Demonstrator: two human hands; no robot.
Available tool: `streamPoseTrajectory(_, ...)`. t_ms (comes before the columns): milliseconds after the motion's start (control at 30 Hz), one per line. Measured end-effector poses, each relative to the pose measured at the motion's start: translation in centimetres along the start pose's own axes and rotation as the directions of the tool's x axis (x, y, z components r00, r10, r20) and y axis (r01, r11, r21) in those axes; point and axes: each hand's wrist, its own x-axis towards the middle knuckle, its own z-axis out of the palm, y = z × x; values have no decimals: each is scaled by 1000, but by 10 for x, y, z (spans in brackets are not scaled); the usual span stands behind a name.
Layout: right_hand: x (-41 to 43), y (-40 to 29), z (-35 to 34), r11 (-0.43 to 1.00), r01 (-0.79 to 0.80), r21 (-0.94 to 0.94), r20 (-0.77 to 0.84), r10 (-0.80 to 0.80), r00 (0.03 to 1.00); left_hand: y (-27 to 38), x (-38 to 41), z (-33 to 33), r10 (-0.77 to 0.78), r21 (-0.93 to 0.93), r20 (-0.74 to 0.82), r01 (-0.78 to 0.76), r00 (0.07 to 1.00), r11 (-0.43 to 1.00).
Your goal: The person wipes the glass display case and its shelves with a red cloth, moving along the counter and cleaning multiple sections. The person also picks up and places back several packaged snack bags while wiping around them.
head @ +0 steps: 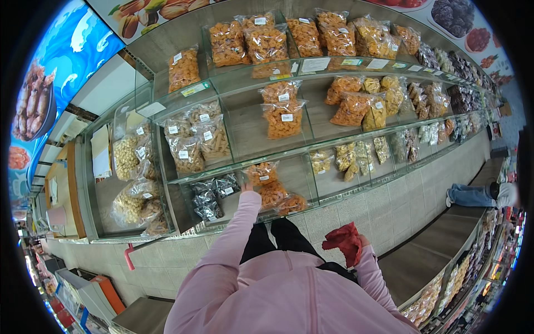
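My left hand reaches into the lowest shelf bin, beside clear bags of orange snacks; its fingers are partly hidden, so its hold on a bag cannot be made out. Small dark packets lie to its left in the same row. A crumpled red cloth hangs from my right hand, which is low at my right side, out over the floor. Above the left hand, two labelled bags of orange snacks stand on the middle shelf.
Glass dividers and a glass front rail edge the stepped shelves. Bagged nuts fill a bin at left. A pink hooked pipe sticks out below. Behind me runs a low brown counter; a person in jeans stands at the far right.
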Motion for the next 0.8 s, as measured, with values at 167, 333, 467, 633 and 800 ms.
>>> streamPoseTrajectory(167,-5,3,10,1000,17,13,-132,-15,991,-61,56,57,-8,-308,-110,-27,994,951)
streamPoseTrajectory(333,2,34,-66,987,7,161,-179,22,984,14,61,30,-117,342,197,43,973,939)
streamPoseTrajectory(467,-3,26,-30,988,34,150,-85,-22,996,9,78,39,-248,520,510,-65,824,852)
streamPoseTrajectory(633,-2,14,-12,995,100,-26,13,-100,995,-7,58,28,-287,567,560,-107,777,817)
streamPoseTrajectory(800,-8,-26,27,982,188,2,57,-188,981,2,23,-10,-170,-349,257,255,951,901)
